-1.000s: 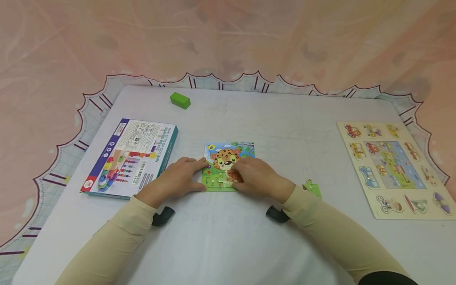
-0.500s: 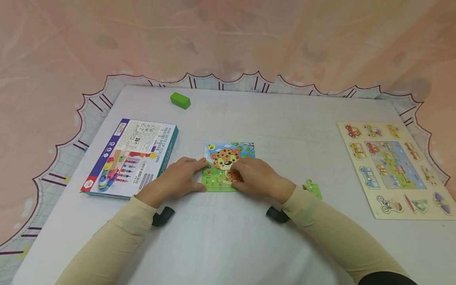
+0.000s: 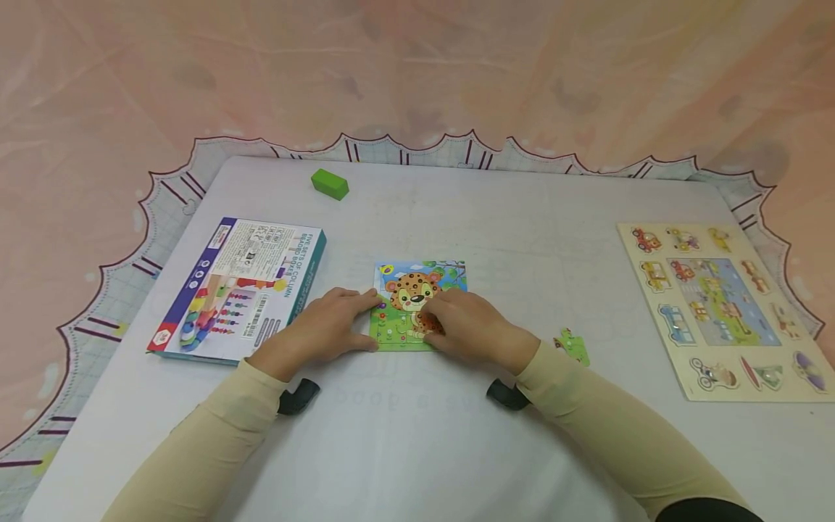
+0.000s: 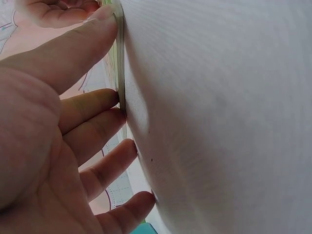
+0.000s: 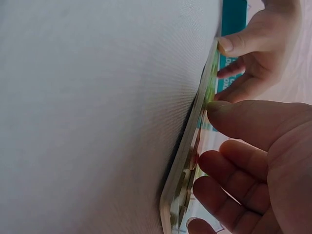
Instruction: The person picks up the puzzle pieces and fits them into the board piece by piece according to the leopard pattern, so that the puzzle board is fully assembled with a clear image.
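A small jigsaw puzzle with a spotted leopard cub lies flat on the white table. My left hand rests at its left side, thumb and forefinger touching the board's edge in the left wrist view; the other fingers are spread. Over the lower right part, my right hand has its fingers curled, with thumb and fingertips on a puzzle piece at the lower middle. The hand covers the lower right corner in the head view. Right of it lies a loose green puzzle piece.
At left lies a flat toy box; a green block sits farther back. A wooden picture puzzle board lies at right. Wrist camera mounts hang below both wrists. A scalloped cloth edge borders the white table.
The puzzle piece under my right fingers has shifted slightly and now sits flush with its neighbours. Both hands have stayed almost in place.
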The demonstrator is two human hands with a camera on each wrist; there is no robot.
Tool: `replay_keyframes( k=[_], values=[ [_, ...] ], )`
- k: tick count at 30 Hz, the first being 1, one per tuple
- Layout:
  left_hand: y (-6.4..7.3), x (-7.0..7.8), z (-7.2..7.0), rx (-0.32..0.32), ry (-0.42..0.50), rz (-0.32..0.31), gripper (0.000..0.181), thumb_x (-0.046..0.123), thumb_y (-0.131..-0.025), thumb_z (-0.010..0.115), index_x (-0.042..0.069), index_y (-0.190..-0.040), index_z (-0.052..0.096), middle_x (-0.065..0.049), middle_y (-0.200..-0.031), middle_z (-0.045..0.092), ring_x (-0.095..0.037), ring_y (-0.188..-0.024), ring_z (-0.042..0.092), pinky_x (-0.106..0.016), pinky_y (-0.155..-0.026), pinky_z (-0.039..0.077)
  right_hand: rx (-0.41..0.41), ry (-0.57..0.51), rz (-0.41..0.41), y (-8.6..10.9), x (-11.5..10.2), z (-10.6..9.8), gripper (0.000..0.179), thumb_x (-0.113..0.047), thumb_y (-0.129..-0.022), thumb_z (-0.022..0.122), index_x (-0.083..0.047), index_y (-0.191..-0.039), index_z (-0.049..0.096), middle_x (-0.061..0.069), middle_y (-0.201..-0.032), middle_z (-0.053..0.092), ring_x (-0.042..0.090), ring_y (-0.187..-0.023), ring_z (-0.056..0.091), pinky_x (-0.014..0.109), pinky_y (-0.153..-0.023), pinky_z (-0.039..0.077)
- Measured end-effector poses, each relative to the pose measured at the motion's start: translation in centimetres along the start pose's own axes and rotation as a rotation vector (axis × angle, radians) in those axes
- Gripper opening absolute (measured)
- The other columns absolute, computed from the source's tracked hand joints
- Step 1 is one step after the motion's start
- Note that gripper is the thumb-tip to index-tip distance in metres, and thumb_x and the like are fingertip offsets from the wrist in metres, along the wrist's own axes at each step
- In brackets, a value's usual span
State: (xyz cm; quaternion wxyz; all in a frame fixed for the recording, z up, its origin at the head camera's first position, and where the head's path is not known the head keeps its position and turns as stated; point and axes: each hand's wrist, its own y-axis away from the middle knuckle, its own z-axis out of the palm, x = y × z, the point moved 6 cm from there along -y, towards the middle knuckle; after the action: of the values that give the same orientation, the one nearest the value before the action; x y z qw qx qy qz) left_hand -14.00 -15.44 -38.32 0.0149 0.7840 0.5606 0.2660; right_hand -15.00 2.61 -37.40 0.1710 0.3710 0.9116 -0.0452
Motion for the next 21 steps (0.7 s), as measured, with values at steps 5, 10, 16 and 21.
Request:
replay_keyframes(
  k=[5,10,16,21],
  values=[
    [0.0,0.0,0.0,0.001,-0.002,-0.002,0.074,0.033,-0.086,0.080,0.012,-0.150,0.049,-0.015,-0.149,0.049,-0.036,-0.138,0.039,-0.053,-0.109,0.037,-0.001,-0.003,0.006,0.0,-0.1,-0.1,0.018,-0.021,-0.089,0.074,-0.008,-0.099,0.067,-0.004,-0.083,0.055,0.019,-0.084,0.053,0.034,-0.077,0.047],
    [0.0,0.0,0.0,0.004,-0.001,-0.001,0.074,0.033,-0.086,0.081,0.012,-0.149,0.049,-0.014,-0.149,0.049,-0.036,-0.138,0.039,-0.054,-0.109,0.037,-0.017,-0.017,0.017,0.2,0.0,-0.2,0.020,-0.022,-0.091,0.072,-0.007,-0.104,0.068,-0.001,-0.092,0.062,0.021,-0.091,0.057,0.036,-0.082,0.049],
    [0.0,0.0,0.1,0.013,0.000,0.013,0.074,0.033,-0.086,0.081,0.011,-0.149,0.049,-0.015,-0.148,0.049,-0.037,-0.138,0.040,-0.054,-0.109,0.037,-0.025,-0.066,0.096,1.5,1.3,-1.5,0.039,-0.026,-0.092,0.071,-0.005,-0.125,0.067,0.008,-0.123,0.066,0.029,-0.121,0.057,0.044,-0.099,0.047],
    [0.1,0.0,0.0,0.008,0.000,0.010,0.075,0.033,-0.086,0.080,0.010,-0.150,0.049,-0.014,-0.150,0.048,-0.036,-0.138,0.039,-0.054,-0.109,0.036,0.000,-0.042,0.129,3.1,2.6,-2.6,0.041,-0.023,-0.090,0.071,-0.002,-0.125,0.066,0.012,-0.124,0.065,0.032,-0.122,0.056,0.046,-0.099,0.048]
  ],
)
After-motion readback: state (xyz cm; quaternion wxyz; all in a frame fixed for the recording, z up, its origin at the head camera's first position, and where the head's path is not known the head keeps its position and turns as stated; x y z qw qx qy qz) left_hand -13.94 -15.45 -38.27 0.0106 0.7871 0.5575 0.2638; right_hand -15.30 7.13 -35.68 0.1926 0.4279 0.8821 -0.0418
